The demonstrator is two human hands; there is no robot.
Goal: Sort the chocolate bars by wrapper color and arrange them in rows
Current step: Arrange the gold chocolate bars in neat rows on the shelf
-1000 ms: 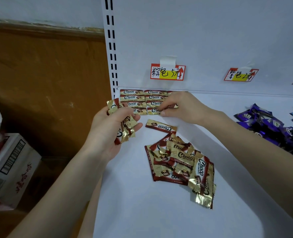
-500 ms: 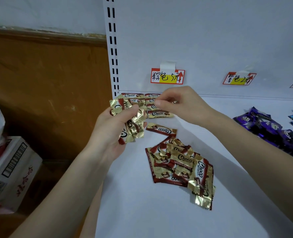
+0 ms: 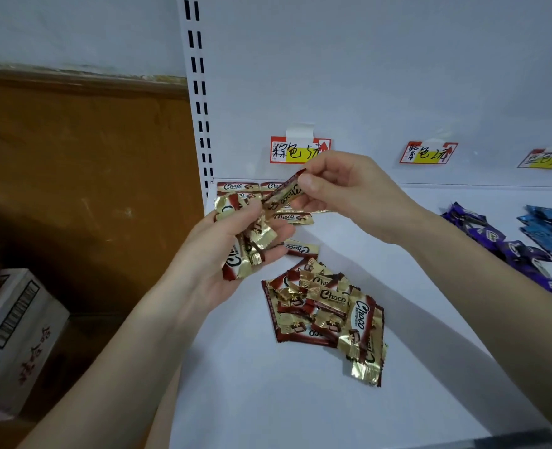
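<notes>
The right hand (image 3: 342, 189) pinches one brown-and-gold bar (image 3: 284, 193) between thumb and forefinger, the other fingers curled loosely behind; the bar hangs out from the pinch toward 8 o'clock, held above the shelf (image 3: 300, 400), and its low end reaches the thumb of the left hand (image 3: 216, 254). I cannot tell whether that end has come free of the bundle (image 3: 248, 251) of the same bars, which the left hand grips in a cupped palm with the thumb pressed on top. A second ago the right hand was down at the back rows (image 3: 235, 187), fingers on a laid bar; since then it has lifted, crossed to the left hand and taken this bar, while the left hand has kept its bundle and risen slightly. The pinched bar's long axis runs from about 8 o'clock up to 2 o'clock, upper tip pointing at the brown price label (image 3: 297, 150), printed face toward me. At 5 o'clock from the hands lies the loose pile (image 3: 326, 312), with a single bar (image 3: 300, 248) between pile and rows. Purple bars (image 3: 494, 241) and blue bars (image 3: 549, 225) sit at 3 o'clock.
</notes>
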